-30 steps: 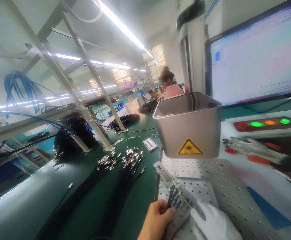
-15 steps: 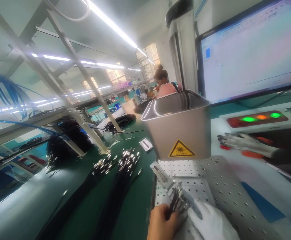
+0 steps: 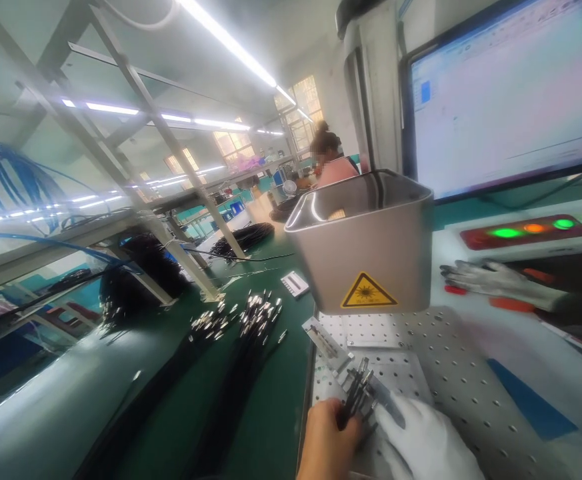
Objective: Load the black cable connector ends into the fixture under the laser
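Note:
My left hand [image 3: 328, 433], bare, is closed round a small bunch of black cables [image 3: 355, 400] whose metal connector ends point up and away from me. My right hand [image 3: 423, 437] wears a white glove. Its fingers are bent in against the connectors from the right, beside a grey metal piece [image 3: 388, 403]; what lies between the fingertips is hidden. Both hands are low over a perforated metal plate [image 3: 451, 360]. Just beyond the connectors, a narrow metal fixture [image 3: 327, 343] lies at a slant on the plate.
A metal housing [image 3: 361, 260] with a laser warning label stands behind the plate. Thick bundles of black cables [image 3: 235, 380] with shiny ends lie on the green table [image 3: 161, 413]. To the right are a monitor [image 3: 511, 113], lit indicators [image 3: 525, 230], and a grey glove [image 3: 505, 283]. A person [image 3: 335, 163] sits farther back.
The view has shifted slightly. Both hands stay low over the plate with the bunch of cables, and their grip looks nearly the same.

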Tool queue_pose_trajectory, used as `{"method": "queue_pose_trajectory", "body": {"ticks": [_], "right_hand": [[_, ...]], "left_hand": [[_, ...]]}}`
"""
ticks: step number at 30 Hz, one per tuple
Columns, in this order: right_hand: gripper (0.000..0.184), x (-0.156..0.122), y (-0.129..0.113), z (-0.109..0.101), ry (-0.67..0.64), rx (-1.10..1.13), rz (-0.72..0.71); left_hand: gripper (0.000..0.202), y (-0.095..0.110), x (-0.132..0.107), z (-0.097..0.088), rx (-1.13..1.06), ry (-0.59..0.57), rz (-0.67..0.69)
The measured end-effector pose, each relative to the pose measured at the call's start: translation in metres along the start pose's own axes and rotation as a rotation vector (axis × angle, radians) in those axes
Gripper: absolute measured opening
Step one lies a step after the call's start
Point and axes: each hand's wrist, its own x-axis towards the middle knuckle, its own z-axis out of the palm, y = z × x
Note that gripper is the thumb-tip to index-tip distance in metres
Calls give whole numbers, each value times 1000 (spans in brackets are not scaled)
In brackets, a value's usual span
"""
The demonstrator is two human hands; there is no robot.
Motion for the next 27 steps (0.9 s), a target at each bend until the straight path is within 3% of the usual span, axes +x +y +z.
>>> {"method": "queue_pose_trajectory", "body": {"ticks": [8,12,20,24,27], "right_hand": [[36,7,-5,-2,50,-9,12],[38,6,-3,-3,102,-4,-12],[33,3,-1,0,-21,-26,-18],[32,2,-2,1,-32,-32,-1],[33,3,-1,1,-63,-24,0]], "left_hand": [[31,7,-1,-1,27,-49,-71],[32,6,-3,0,26,-30,-41],[23,-19,13,-3,-353,-25,92],[25,-26,23,4,-601,-77,-29],[27,-23,20,5,-586,-107,-58]]}}
